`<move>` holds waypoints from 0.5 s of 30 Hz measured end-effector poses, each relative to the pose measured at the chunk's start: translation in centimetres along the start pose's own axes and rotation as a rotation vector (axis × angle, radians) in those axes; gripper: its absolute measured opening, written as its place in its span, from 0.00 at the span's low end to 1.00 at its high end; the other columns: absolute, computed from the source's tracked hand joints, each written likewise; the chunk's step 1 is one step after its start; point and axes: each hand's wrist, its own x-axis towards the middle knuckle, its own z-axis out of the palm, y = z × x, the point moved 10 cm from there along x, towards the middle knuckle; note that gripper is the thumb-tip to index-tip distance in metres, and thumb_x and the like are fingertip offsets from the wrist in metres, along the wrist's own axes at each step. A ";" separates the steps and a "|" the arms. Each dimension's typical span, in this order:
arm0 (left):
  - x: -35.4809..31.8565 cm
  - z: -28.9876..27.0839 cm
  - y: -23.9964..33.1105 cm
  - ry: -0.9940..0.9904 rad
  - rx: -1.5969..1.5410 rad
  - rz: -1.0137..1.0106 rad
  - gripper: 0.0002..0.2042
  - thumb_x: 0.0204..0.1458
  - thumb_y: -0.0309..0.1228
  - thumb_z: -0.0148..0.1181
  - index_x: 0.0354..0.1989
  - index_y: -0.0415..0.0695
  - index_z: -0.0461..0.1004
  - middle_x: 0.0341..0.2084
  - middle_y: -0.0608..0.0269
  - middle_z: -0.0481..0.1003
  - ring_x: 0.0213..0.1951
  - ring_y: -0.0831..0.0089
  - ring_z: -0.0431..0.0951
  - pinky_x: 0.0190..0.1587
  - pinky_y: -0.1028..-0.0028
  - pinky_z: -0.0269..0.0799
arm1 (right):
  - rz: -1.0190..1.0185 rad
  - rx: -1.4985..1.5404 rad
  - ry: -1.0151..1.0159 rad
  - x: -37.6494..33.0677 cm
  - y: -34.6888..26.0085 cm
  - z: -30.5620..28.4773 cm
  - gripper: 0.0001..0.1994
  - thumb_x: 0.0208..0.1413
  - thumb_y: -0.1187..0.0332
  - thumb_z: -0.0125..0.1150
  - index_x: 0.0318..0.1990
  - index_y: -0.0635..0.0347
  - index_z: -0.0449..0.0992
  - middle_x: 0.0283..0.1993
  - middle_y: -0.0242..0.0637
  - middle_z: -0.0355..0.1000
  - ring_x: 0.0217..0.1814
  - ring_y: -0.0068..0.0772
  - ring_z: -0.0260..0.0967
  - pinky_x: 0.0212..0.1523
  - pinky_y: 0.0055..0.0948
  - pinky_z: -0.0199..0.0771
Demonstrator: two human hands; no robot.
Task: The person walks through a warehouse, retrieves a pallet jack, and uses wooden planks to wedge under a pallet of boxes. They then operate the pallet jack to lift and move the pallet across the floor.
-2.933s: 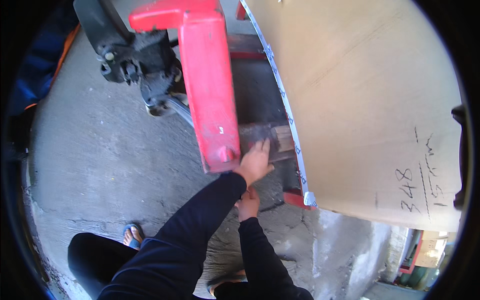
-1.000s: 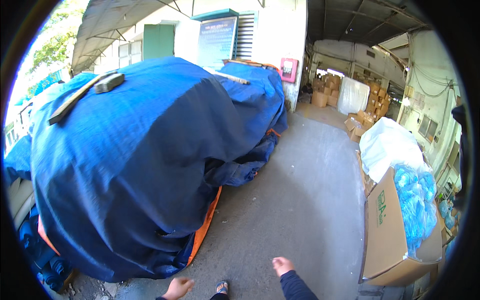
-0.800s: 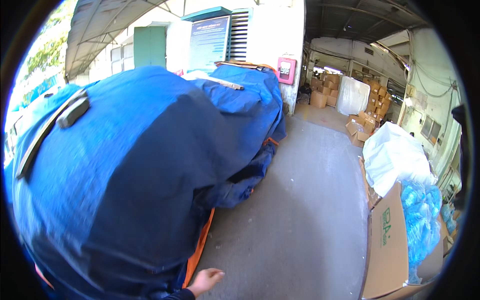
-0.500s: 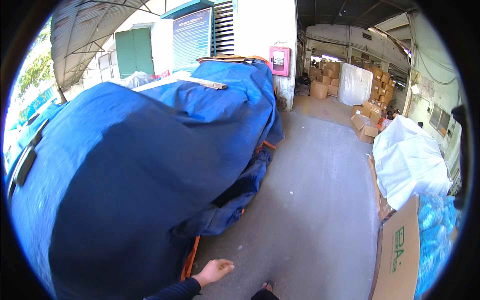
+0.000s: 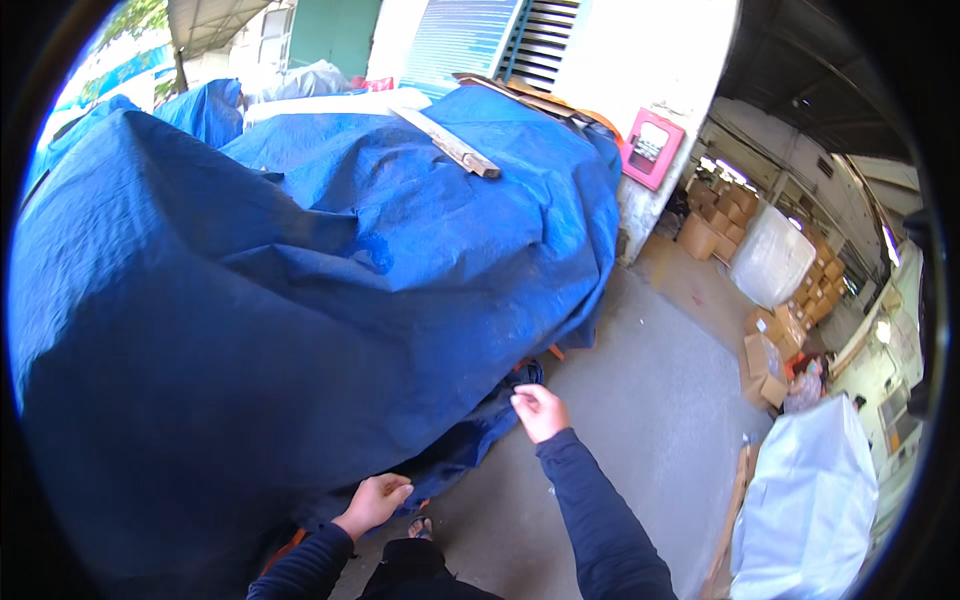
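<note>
- Blue tarpaulin (image 5: 300, 300): draped over a large heap, its lower edge hanging near the concrete floor (image 5: 640, 400).
- Right hand (image 5: 540, 411): fingers (image 5: 522, 402) pinched together on the tarpaulin's hem.
- Left hand (image 5: 375, 500): fingers loosely curled, just beside the lower folds; contact cannot be told.
- Wooden plank (image 5: 445, 143): lying on top of the tarpaulin.

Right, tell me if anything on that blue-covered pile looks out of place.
A loose wooden plank lies slanted on top of the blue tarp, unsecured. The right hand touches the tarp's hanging lower edge; the left hand is near it.
</note>
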 end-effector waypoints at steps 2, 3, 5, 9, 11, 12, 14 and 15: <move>5.9 0.6 5.9 0.003 -0.136 0.083 0.15 0.60 0.29 0.60 0.51 0.32 0.74 0.40 0.54 0.80 0.43 0.73 0.79 0.49 0.72 0.75 | -0.066 -0.170 -0.057 8.5 -1.7 1.1 0.16 0.55 0.64 0.67 0.48 0.62 0.77 0.47 0.44 0.78 0.40 0.30 0.78 0.46 0.31 0.77; 8.5 0.4 8.8 0.019 -0.065 0.111 0.15 0.60 0.29 0.60 0.51 0.32 0.74 0.41 0.54 0.80 0.44 0.73 0.79 0.50 0.72 0.74 | -0.042 -0.143 -0.052 12.7 -1.3 1.2 0.19 0.52 0.63 0.69 0.49 0.62 0.76 0.51 0.45 0.76 0.40 0.32 0.77 0.45 0.33 0.77; 13.6 -0.4 13.4 0.041 -0.009 0.180 0.16 0.59 0.29 0.61 0.53 0.32 0.74 0.42 0.53 0.80 0.46 0.72 0.79 0.52 0.72 0.74 | 0.007 -0.043 -0.035 22.3 1.1 0.9 0.20 0.51 0.64 0.71 0.49 0.64 0.75 0.44 0.40 0.77 0.37 0.30 0.75 0.42 0.31 0.77; 22.7 -5.1 13.9 0.270 0.069 0.219 0.16 0.59 0.31 0.61 0.51 0.32 0.75 0.42 0.52 0.81 0.46 0.69 0.80 0.50 0.72 0.75 | 0.121 0.679 -0.494 46.0 8.7 3.9 0.17 0.57 0.58 0.65 0.45 0.62 0.74 0.30 0.34 0.71 0.31 0.31 0.72 0.35 0.29 0.75; 25.5 -8.0 10.6 0.518 0.124 0.076 0.15 0.56 0.32 0.63 0.48 0.35 0.78 0.39 0.49 0.82 0.43 0.67 0.83 0.47 0.71 0.76 | 0.403 1.042 -0.676 58.4 13.0 6.0 0.17 0.59 0.54 0.63 0.39 0.60 0.72 0.30 0.37 0.71 0.32 0.36 0.72 0.31 0.35 0.74; 26.0 -8.6 8.8 0.644 0.080 0.000 0.15 0.56 0.31 0.63 0.47 0.34 0.78 0.37 0.51 0.82 0.41 0.68 0.83 0.45 0.71 0.77 | 0.363 0.856 -0.398 65.8 16.4 5.0 0.18 0.57 0.52 0.64 0.35 0.59 0.70 0.32 0.41 0.75 0.34 0.41 0.74 0.29 0.41 0.74; 25.6 -7.9 7.6 0.843 -0.047 -0.021 0.11 0.58 0.29 0.61 0.43 0.33 0.76 0.28 0.59 0.78 0.27 0.77 0.77 0.30 0.77 0.72 | 0.398 1.050 -0.383 76.9 18.5 6.8 0.29 0.58 0.47 0.61 0.56 0.63 0.68 0.49 0.54 0.72 0.47 0.54 0.74 0.44 0.49 0.76; 25.4 -7.3 6.8 0.915 -0.214 -0.078 0.11 0.59 0.31 0.60 0.43 0.34 0.76 0.29 0.58 0.78 0.27 0.75 0.78 0.28 0.75 0.75 | 0.430 0.930 -0.274 81.3 20.2 8.0 0.42 0.55 0.42 0.63 0.64 0.68 0.58 0.63 0.64 0.62 0.58 0.66 0.67 0.53 0.60 0.72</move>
